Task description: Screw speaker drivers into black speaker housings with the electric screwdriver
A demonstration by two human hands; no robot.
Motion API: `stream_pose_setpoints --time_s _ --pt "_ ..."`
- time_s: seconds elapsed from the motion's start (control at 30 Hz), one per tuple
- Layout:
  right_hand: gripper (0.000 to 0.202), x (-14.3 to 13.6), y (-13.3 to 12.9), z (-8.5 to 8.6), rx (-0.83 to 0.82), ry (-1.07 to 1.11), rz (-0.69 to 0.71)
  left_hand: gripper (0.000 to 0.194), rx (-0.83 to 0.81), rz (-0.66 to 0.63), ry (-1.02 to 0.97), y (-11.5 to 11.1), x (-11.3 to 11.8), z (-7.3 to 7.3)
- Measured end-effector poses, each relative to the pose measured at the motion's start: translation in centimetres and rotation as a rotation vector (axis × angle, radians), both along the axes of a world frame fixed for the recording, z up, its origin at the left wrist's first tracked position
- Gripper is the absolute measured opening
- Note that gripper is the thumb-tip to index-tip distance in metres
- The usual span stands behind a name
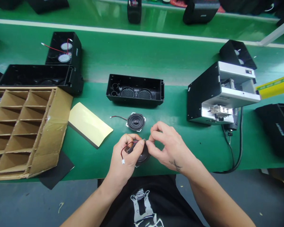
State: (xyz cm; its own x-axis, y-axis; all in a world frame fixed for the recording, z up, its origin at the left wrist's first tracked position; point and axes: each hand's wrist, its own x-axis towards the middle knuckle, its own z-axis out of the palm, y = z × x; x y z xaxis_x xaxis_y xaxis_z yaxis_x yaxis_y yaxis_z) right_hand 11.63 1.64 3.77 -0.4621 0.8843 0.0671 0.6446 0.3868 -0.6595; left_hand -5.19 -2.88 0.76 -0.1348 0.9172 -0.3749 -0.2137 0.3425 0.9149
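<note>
My left hand (126,157) grips a small round black speaker driver (144,157) near the bench's front edge. A thin red and black wire with a white plug (123,161) hangs from it over my fingers. At the driver's upper edge, my right hand (164,145) has thumb and fingertip pinched together; what lies between them is too small to tell. Just beyond my hands, a second speaker driver (136,122) lies cone up, its wire stretched to the left. Behind it stands an open black speaker housing (135,99) with two round grilles and two round holes inside.
A divided cardboard box (50,132) is at left, beside a pale yellow sheet (90,124). Black housings (77,75) stand behind the box. At right is a black and silver bench machine (203,94) with a cable (240,148) running down to the bench's front edge.
</note>
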Motion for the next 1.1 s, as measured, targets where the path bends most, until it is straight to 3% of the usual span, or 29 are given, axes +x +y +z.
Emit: stream_pose_setpoints --time_s 0.2,0.3,0.4,0.5,0.7,0.77,0.83,0.9,1.0,1.1 --pt "0.026 0.2 0.9 0.1 -0.031 -0.057 0.078 0.043 0.006 0.017 -0.035 0.2 -0.2 0.1" --pt "0.037 1.0 2.1 0.4 -0.211 -0.051 0.159 0.047 -0.003 0.019 -0.069 0.3 -0.5 0.1" --pt "0.036 2.0 3.1 0.7 -0.438 0.072 0.289 0.044 -0.027 0.011 -0.101 0.2 -1.0 0.0" --pt "0.034 2.0 3.3 0.6 -0.540 0.196 0.293 0.040 -0.036 0.010 -0.133 -0.1 -1.2 -0.1" --pt "0.039 -0.2 1.9 0.4 -0.382 0.204 0.138 0.040 0.008 0.019 -0.215 -0.6 -1.8 0.8" --pt "0.043 -0.4 1.7 0.1 -0.371 0.240 0.110 0.046 -0.030 -0.049 -0.423 -0.8 -2.8 0.7" --pt "0.047 -0.6 1.8 -0.4 -0.399 0.294 0.131 0.040 -0.063 -0.126 -0.679 -0.9 -3.9 0.2" --pt "0.050 -1.3 1.8 -0.8 -0.410 0.341 0.156 0.035 -0.009 -0.173 -0.778 -1.1 -4.7 -0.6" --pt "0.054 -2.8 1.7 -1.0 -0.382 0.409 0.153 0.041 0.043 -0.155 -0.724 -2.0 -5.6 -1.4" --pt "0.051 -3.4 2.3 -0.8 -0.365 0.403 0.183 0.052 -0.054 -0.054 -0.570 -3.5 -7.0 -1.2"
